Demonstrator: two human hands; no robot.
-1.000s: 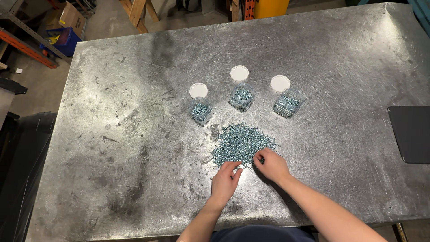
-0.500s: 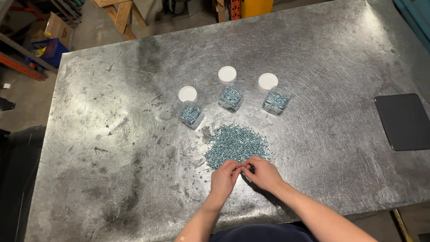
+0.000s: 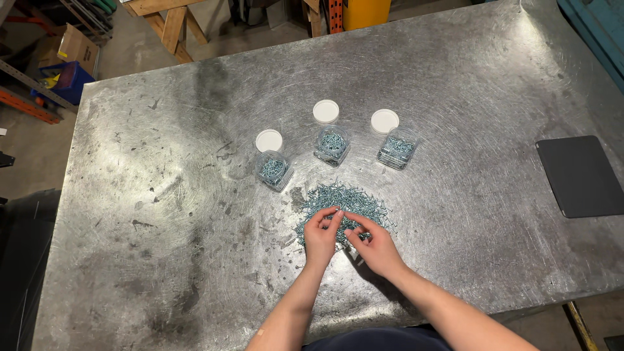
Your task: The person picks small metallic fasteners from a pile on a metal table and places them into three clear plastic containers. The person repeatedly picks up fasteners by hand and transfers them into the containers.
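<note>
Both hands, the left hand (image 3: 322,235) and the right hand (image 3: 375,246), pinch small screws from the pile of screws (image 3: 344,205) with a nearly closed grip, so tiny ones could slip and roll across the desk (image 3: 162,214).

Left hand (image 3: 322,235), right hand (image 3: 375,246), fingers (image 3: 333,216) pinched together

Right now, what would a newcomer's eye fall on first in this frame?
First, the loose heap of small silvery-blue metal screws at the middle of the scuffed grey steel table, with the left hand and right hand picking at its near edge. Just beyond stand three clear plastic jars partly filled with screws, each with a round white lid lying behind it. A flat dark grey pad lies at the table's right edge.
</note>
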